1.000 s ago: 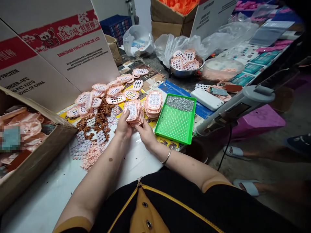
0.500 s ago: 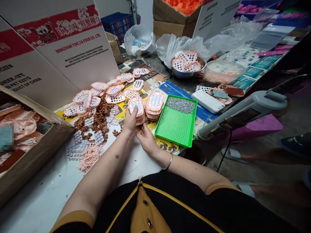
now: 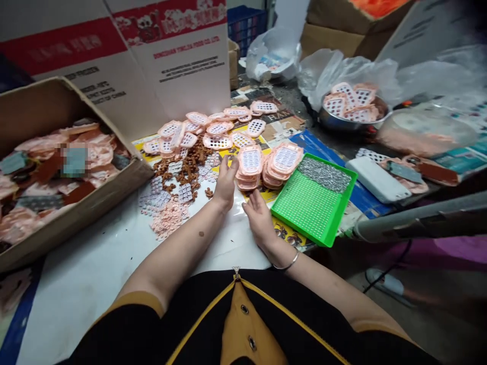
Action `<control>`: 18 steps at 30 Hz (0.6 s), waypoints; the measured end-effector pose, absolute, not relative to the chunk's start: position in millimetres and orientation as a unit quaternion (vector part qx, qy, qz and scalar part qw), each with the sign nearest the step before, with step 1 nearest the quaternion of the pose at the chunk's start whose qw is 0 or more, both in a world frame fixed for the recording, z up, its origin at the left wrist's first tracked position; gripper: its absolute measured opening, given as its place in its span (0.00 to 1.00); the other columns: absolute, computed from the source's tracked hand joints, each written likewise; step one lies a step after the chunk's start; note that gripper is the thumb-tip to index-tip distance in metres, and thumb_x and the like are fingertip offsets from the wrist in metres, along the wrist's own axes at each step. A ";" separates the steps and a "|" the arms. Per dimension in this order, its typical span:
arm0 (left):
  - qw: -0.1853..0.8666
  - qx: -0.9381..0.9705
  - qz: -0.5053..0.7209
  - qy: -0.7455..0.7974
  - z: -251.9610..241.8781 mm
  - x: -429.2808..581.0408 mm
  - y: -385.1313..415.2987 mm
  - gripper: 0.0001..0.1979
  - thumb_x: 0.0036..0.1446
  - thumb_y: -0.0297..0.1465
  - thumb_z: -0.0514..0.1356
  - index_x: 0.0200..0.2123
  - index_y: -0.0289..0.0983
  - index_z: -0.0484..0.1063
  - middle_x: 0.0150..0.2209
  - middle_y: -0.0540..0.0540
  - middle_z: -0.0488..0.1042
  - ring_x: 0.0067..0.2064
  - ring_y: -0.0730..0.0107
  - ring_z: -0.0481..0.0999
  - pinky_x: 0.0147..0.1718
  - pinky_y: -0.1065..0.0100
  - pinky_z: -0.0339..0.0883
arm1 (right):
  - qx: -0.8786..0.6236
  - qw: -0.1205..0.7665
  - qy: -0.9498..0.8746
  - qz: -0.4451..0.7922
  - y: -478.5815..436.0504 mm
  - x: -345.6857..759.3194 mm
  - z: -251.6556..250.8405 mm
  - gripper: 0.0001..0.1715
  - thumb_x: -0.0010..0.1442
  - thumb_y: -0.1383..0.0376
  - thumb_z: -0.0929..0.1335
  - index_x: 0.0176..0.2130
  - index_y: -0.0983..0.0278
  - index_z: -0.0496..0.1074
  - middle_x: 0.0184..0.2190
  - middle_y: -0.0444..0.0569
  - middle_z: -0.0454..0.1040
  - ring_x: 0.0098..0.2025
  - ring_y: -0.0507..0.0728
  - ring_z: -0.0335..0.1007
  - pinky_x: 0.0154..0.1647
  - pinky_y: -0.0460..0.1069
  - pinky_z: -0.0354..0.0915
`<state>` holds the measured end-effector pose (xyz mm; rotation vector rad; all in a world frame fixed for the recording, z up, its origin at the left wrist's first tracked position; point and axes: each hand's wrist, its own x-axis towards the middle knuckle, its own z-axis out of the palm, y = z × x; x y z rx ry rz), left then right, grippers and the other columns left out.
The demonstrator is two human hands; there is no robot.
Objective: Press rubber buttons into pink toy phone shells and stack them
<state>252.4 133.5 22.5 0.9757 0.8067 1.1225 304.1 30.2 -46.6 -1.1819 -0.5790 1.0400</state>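
My left hand (image 3: 225,187) is beside the left edge of a stack of pink plastic toy-phone shells (image 3: 250,165), fingers stretched up and holding nothing. Just in front of the same stack lies my right hand (image 3: 260,217), fingers extended and apart, palm turned inward. A second shell stack (image 3: 283,162) leans close against the first on its right. To the right of both is a green perforated tray (image 3: 310,208) with small silvery metal pieces (image 3: 326,173) gathered at its far end. Left of my hands lie brown branched parts (image 3: 194,162), number-key pads (image 3: 185,192) and small pink pieces (image 3: 169,219).
More pink shells (image 3: 218,126) spread behind the stacks. A cardboard box (image 3: 110,190) of assorted parts stands left, before a large white carton (image 3: 178,91). A metal bowl of shells (image 3: 335,121), a white oblong device (image 3: 378,180) and a grey tube (image 3: 422,218) are right.
The view has swung left, showing more of the cardboard box. Both hands have come away from the shell stack they were holding, and the stack now stands on the table.
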 end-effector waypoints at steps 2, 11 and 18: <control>0.629 0.439 0.526 0.368 29.0 224.8 122.9 0.32 0.55 0.48 0.68 0.58 0.40 0.68 0.69 0.42 0.59 0.73 0.56 0.49 0.69 0.61 0.44 | -0.535 0.650 -0.254 0.475 18.7 303.8 -45.3 0.57 0.49 0.50 0.74 0.70 0.60 0.53 0.73 0.57 0.50 0.74 0.64 0.47 0.74 0.65 0.47; 0.440 0.505 0.578 0.465 25.3 63.5 72.2 0.28 0.53 0.45 0.69 0.54 0.41 0.70 0.61 0.40 0.68 0.61 0.54 0.69 0.61 0.58 0.61 | -0.538 0.532 -0.532 0.379 18.8 288.9 -1.4 0.22 0.60 0.57 0.69 0.53 0.60 0.74 0.53 0.55 0.77 0.53 0.60 0.75 0.58 0.60 0.70; 0.383 0.507 0.606 0.478 1.8 20.9 66.5 0.24 0.54 0.41 0.69 0.52 0.40 0.73 0.56 0.39 0.71 0.54 0.58 0.74 0.59 0.59 0.63 | -0.547 0.349 -0.740 0.177 143.4 253.4 51.6 0.18 0.62 0.67 0.64 0.49 0.64 0.77 0.46 0.54 0.81 0.47 0.59 0.77 0.51 0.56 0.71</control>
